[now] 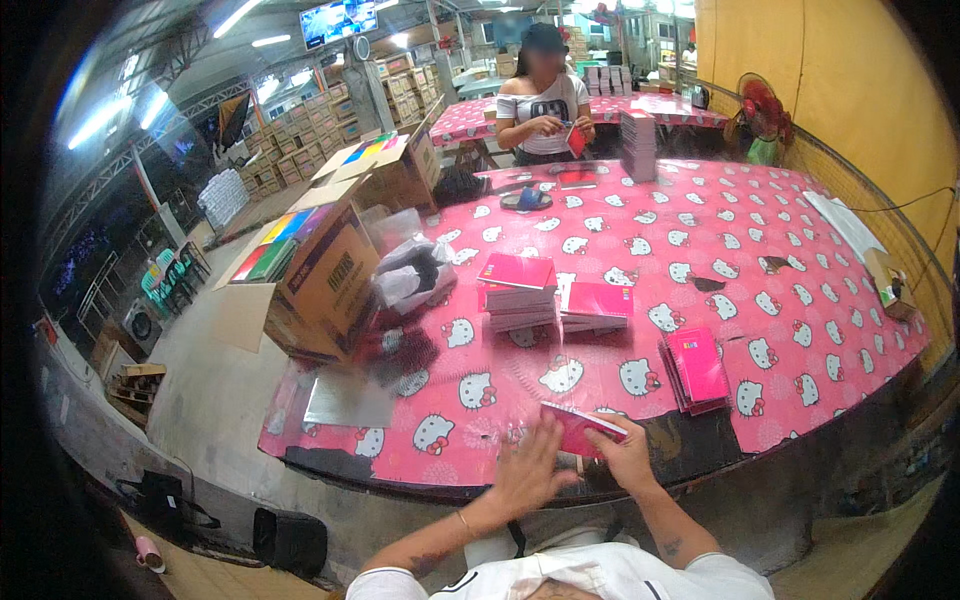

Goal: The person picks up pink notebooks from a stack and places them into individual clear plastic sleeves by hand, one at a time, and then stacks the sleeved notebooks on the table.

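Observation:
At the table's near edge, my right hand (622, 452) grips a pink spiral notebook (574, 432) by its right side, thumb on the cover. My left hand (530, 465) is open, its fingers stretched out against the notebook's left, bound edge. Beyond them stand two piles of pink notebooks side by side, a taller pile (517, 292) and a lower pile (597, 306). Another small stack of pink notebooks (696, 370) lies farther right. The held notebook is tilted, and its underside is hidden.
A pink patterned cover spreads over the table (640, 375). Cardboard boxes (325, 290) with colourful notebooks stand left, beside plastic bags (415, 275). Across the table, a person (545, 100) handles a red notebook near a tall stack (637, 147). A red fan (762, 108) stands back right.

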Demonstrator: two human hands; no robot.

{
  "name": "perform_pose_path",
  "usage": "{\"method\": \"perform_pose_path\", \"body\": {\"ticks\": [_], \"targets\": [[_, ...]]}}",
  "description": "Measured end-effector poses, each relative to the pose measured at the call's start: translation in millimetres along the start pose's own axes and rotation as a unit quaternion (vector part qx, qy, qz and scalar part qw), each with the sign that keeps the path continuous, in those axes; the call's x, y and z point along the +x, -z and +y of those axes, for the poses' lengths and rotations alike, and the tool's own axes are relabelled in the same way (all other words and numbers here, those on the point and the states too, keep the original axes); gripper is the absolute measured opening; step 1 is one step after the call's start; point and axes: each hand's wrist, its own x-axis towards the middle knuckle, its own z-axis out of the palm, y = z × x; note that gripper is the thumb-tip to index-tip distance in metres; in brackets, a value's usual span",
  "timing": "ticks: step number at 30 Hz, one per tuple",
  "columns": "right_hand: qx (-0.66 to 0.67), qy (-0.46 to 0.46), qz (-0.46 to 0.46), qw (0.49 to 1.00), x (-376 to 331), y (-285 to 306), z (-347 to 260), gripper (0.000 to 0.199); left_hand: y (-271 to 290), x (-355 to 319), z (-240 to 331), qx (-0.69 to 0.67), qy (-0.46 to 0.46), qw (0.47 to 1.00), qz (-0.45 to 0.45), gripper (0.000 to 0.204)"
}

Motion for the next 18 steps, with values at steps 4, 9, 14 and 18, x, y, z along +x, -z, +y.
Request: {"method": "perform_pose_path", "body": {"ticks": [4, 9, 14, 18], "targets": [[-0.021, -0.065, -0.070, 0.995, -3.3, -12.0, 3.7, 0.025, -3.6, 35.4, -26.8, 0.035, 0.072, 0.996, 0.047, 0.094], [0.029, -0.017, -0.050, 0.998, -1.8, 0.5, 5.9, 0.027, -28.3, -25.1, 9.2, -0.057, -0.059, 0.996, 0.042, 0.091], [-0.027, -0.033, -0.082, 0.996, -4.6, -5.4, 9.6, 0.028, -12.7, 17.6, -7.6, -0.037, -0.002, 0.997, 0.072, 0.086], [-0.089, 0.004, -0.107, 0.990, 1.8, 4.8, 17.3, 0.030, -11.3, -4.5, 15.6, -0.130, -0.025, 0.988, 0.079, 0.064]]}}
